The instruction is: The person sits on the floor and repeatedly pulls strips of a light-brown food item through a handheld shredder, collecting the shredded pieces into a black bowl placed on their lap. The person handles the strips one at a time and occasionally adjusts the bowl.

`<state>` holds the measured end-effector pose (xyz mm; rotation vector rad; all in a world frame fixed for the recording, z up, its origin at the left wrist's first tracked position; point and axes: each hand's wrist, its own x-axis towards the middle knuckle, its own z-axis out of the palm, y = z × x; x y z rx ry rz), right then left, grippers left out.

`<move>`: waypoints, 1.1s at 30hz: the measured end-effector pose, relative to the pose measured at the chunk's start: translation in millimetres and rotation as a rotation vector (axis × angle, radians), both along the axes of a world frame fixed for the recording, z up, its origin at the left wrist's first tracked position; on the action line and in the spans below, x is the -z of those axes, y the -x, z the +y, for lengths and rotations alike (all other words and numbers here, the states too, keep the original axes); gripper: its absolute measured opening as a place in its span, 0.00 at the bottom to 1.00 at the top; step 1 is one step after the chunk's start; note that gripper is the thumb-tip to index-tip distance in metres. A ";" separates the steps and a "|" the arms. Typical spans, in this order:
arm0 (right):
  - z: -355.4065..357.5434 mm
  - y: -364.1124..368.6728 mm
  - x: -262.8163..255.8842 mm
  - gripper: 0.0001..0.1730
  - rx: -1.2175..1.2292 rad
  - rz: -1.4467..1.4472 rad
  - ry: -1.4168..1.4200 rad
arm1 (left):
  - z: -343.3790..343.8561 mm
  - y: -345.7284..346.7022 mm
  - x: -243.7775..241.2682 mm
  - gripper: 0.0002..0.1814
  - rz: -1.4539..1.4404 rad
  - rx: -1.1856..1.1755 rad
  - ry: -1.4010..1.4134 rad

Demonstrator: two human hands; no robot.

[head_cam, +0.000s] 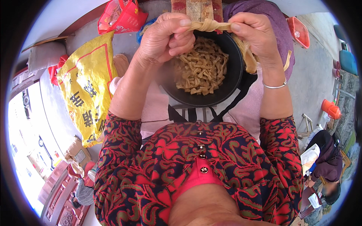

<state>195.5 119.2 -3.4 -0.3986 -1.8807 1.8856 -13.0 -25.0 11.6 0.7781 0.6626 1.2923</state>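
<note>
A tan, fibrous strip with a knot-like wrap at its middle (pixel 209 25) is stretched level between my two hands, above the far rim of a black round pan. My left hand (pixel 169 38) pinches one end between thumb and curled fingers. My right hand (pixel 254 34) pinches the other end between thumb and forefinger. Many short, tan knotted or folded pieces (pixel 202 67) lie in the black pan (pixel 198 100). More long tan strips (pixel 249 60) hang beside and below my right hand, at the pan's right side.
A wooden bench (pixel 198 10) stands beyond the pan. At left are a yellow sack (pixel 87 87) and a red bag (pixel 124 18). A purple sack (pixel 282 42) and a red basket (pixel 298 32) are at right. A person in dark clothes (pixel 329 166) is at the far right.
</note>
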 end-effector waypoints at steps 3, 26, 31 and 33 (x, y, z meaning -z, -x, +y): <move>2.6 -1.4 3.4 0.07 0.027 -0.066 -0.129 | 2.1 18.3 4.5 0.22 0.379 0.063 -0.064; 12.5 42.5 30.9 0.15 0.186 -0.258 -0.520 | 34.2 24.3 38.0 0.12 1.580 -0.336 -0.130; 30.9 58.7 57.8 0.15 0.314 -0.241 -0.516 | 55.4 28.7 54.2 0.15 1.661 -0.415 -0.069; 40.4 64.1 65.0 0.16 0.291 -0.347 -0.644 | 57.2 30.2 59.8 0.14 1.653 -0.428 -0.064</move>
